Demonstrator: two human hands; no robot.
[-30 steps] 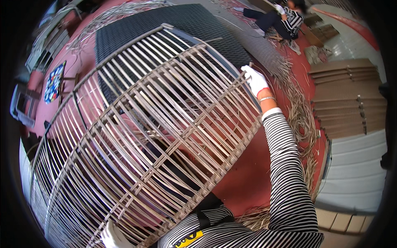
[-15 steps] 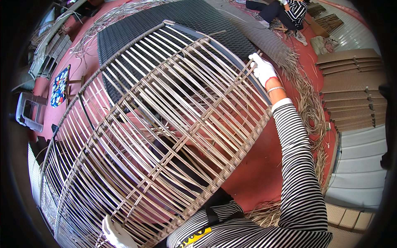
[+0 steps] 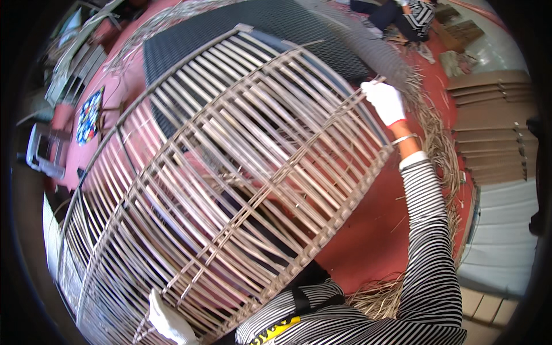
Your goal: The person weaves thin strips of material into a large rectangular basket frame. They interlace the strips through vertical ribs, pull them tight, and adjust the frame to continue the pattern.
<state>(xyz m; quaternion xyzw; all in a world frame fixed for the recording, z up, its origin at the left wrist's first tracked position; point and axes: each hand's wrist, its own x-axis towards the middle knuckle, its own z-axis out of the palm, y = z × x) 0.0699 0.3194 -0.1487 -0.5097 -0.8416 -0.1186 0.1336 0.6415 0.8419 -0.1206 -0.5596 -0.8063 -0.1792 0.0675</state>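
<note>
A large curved wicker frame (image 3: 276, 178) of brown-grey strands on thin rods stretches across the view in front of me. My right hand (image 3: 386, 103), in a white glove, is closed at the frame's far right edge. Its fingers pinch the end of a wicker strand (image 3: 376, 81) from the woven crosswise band. Low on the left, my left hand (image 3: 171, 323), also white-gloved, lies against the lattice beside the lower end of that band. One of its fingers stretches upward; the others are partly hidden.
A dark woven panel (image 3: 195, 34) lies beyond the frame on the red floor (image 3: 368, 236). Loose strands (image 3: 434, 138) trail along the right, beside stacked brown woven panels (image 3: 489, 129). A grey plastic crate (image 3: 46, 150) and patterned stool (image 3: 90, 117) stand left. Another person (image 3: 411, 20) sits far right.
My right hand has shifted a little outward to the right with the strand end. The whole view has also slid slightly and blurred. My left hand stays at about the same spot on the lattice.
</note>
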